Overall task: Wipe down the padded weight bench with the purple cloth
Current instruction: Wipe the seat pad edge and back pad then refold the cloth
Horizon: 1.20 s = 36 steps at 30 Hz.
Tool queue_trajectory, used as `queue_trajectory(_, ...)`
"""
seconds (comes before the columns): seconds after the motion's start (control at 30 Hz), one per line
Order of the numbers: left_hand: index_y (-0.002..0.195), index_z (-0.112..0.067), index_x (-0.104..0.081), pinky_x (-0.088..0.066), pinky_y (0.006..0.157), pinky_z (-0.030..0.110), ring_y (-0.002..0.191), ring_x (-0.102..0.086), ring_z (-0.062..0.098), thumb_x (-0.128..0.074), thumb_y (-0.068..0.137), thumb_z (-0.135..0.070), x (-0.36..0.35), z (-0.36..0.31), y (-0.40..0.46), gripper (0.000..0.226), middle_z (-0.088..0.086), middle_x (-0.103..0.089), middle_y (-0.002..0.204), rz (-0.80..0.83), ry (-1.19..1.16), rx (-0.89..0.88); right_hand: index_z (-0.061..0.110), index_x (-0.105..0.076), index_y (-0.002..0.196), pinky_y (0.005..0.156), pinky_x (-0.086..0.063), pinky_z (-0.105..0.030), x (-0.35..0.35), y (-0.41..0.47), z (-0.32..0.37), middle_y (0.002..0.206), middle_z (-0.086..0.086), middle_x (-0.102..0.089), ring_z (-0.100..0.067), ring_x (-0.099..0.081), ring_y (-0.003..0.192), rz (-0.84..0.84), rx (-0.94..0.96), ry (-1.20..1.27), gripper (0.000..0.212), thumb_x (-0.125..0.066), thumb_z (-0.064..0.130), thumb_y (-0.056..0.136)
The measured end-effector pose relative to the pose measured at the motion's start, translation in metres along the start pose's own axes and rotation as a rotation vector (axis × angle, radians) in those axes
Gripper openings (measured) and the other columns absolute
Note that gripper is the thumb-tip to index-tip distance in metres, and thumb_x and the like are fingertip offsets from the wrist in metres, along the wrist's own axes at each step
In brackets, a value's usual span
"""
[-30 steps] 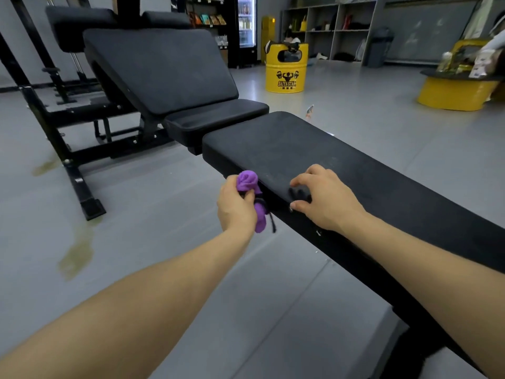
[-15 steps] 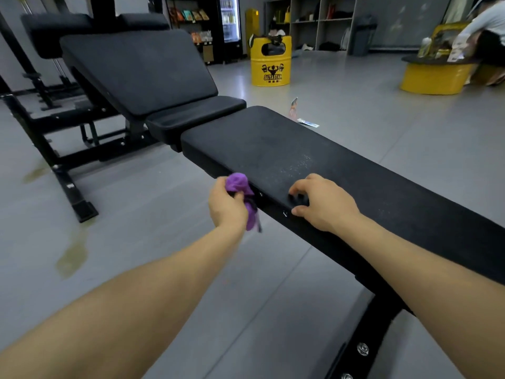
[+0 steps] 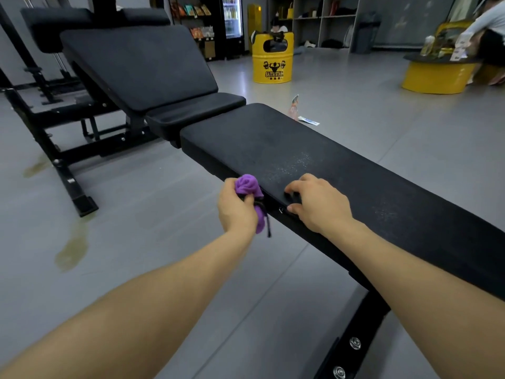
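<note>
Purple microfibre-like cloth (image 3: 247,187), bunched into a soft wad, gripped in curled fingers of left hand (image 3: 236,210) just off near edge of padded desk (image 3: 341,170); tail of cloth hanging below fist beside a thin dark cord. Judged light, limp, easily compressed, not fragile; best held bunched in palm as now, or spread flat under palm for wider contact. Farther right, right hand (image 3: 318,203) resting on near edge of desk, fingers bent over top of pad, thumb against side, holding nothing loose. Black textured pad, matte, flat, long, running from upper left to lower right; pale speckled dust or residue (image 3: 295,165) visible on surface just beyond both hands. Judged firm yet slightly yielding, grippy rather than slick, heavy and stable on metal frame (image 3: 352,343). Wiping apparently not yet begun on dusty patch.
</note>
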<state>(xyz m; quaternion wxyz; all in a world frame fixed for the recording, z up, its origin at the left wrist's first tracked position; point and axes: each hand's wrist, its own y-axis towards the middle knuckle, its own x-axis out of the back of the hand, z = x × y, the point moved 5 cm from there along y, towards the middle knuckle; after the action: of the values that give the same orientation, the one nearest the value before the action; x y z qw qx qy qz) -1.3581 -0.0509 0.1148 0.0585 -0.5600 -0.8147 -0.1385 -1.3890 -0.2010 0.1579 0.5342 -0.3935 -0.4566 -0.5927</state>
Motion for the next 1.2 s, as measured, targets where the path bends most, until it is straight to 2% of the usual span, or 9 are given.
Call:
queue_trajectory(0.2,0.097,-0.015,-0.054,-0.036,0.074,0.026,0.085,-0.051,0.02,-0.049,0.087,-0.001,-0.003,0.003,0.003,0.018,0.004,-0.057,0.102,-0.122,0.053,0.05,0.025,-0.055,0.124,0.072,-0.039,-0.036,-0.002,-0.005,0.001,0.127,0.0,-0.048,-0.026,-0.045,0.116,-0.018,0.015,-0.018,0.032,-0.055,0.027,0.093)
queue_trajectory(0.4,0.086,-0.021,-0.051,-0.047,0.074,0.029,0.078,-0.055,0.013,-0.05,0.088,-0.001,-0.017,-0.003,-0.046,0.02,-0.006,-0.057,0.083,0.09,-0.034,-0.037,0.024,-0.058,0.122,0.076,-0.041,-0.038,-0.001,-0.008,-0.003,0.127,0.0,-0.049,-0.026,-0.044,0.119,-0.019,0.006,0.027,0.03,-0.056,0.026,0.092)
queue_trajectory(0.53,0.093,-0.019,-0.051,-0.05,0.081,0.038,0.083,-0.053,0.023,-0.048,0.088,-0.004,0.004,-0.004,0.001,0.016,0.001,-0.055,0.089,-0.072,-0.046,0.161,0.025,-0.057,0.122,0.08,-0.043,-0.04,-0.003,-0.008,-0.005,0.128,0.002,-0.049,-0.026,-0.042,0.124,-0.02,0.002,0.038,0.03,-0.056,0.026,0.093)
queue_trajectory(0.63,0.088,-0.018,-0.048,-0.043,0.075,0.03,0.083,-0.05,0.024,-0.046,0.09,-0.007,0.006,-0.011,0.015,0.012,0.004,-0.055,0.092,-0.105,0.013,0.142,0.026,-0.057,0.123,0.081,-0.043,-0.039,-0.004,-0.009,-0.005,0.128,0.003,-0.049,-0.026,-0.042,0.124,-0.021,0.0,0.038,0.031,-0.056,0.027,0.093)
queue_trajectory(0.8,0.088,-0.024,-0.053,-0.054,0.081,0.046,0.084,-0.057,0.024,-0.051,0.089,-0.007,-0.009,-0.008,-0.028,0.017,0.0,-0.058,0.086,0.019,-0.011,0.089,0.026,-0.058,0.121,0.081,-0.045,-0.039,-0.002,-0.007,-0.007,0.126,0.004,-0.05,-0.025,-0.047,0.117,-0.025,-0.007,0.049,0.03,-0.058,0.028,0.091)
queue_trajectory(0.9,0.088,-0.021,-0.056,-0.054,0.078,0.038,0.078,-0.055,0.018,-0.054,0.088,-0.003,-0.014,-0.012,-0.05,0.018,-0.007,-0.057,0.077,0.184,-0.013,0.028,0.028,-0.06,0.12,0.082,-0.045,-0.038,-0.002,-0.005,-0.007,0.126,0.005,-0.051,-0.025,-0.049,0.116,-0.027,-0.012,0.049,0.029,-0.059,0.027,0.091)
queue_trajectory(0.97,0.09,-0.018,-0.058,-0.053,0.078,0.037,0.081,-0.057,0.02,-0.057,0.087,-0.004,-0.014,-0.011,-0.054,0.014,-0.001,-0.061,0.084,0.298,0.034,0.011,0.03,-0.059,0.121,0.082,-0.045,-0.037,-0.001,-0.004,-0.004,0.126,0.005,-0.052,-0.024,-0.051,0.115,-0.019,-0.011,0.037,0.032,-0.06,0.027,0.09)
queue_trajectory(1.1,0.098,-0.012,-0.059,-0.054,0.085,0.046,0.09,-0.062,0.032,-0.063,0.085,-0.008,0.003,-0.004,-0.038,0.014,0.012,-0.063,0.095,0.368,0.018,0.194,0.028,-0.06,0.122,0.088,-0.047,-0.038,0.003,-0.012,0.003,0.126,0.002,-0.053,-0.025,-0.053,0.115,0.014,-0.023,0.035,0.035,-0.062,0.023,0.088)
queue_trajectory(1.2,0.112,-0.006,-0.053,-0.054,0.078,0.042,0.084,-0.061,0.028,-0.052,0.093,-0.007,0.016,0.006,-0.037,0.019,0.014,-0.061,0.095,0.411,-0.229,0.438,0.026,-0.059,0.123,0.089,-0.047,-0.036,-0.004,-0.033,0.025,0.121,0.001,-0.054,-0.021,-0.055,0.11,-0.028,0.055,0.184,0.032,-0.058,0.026,0.09)
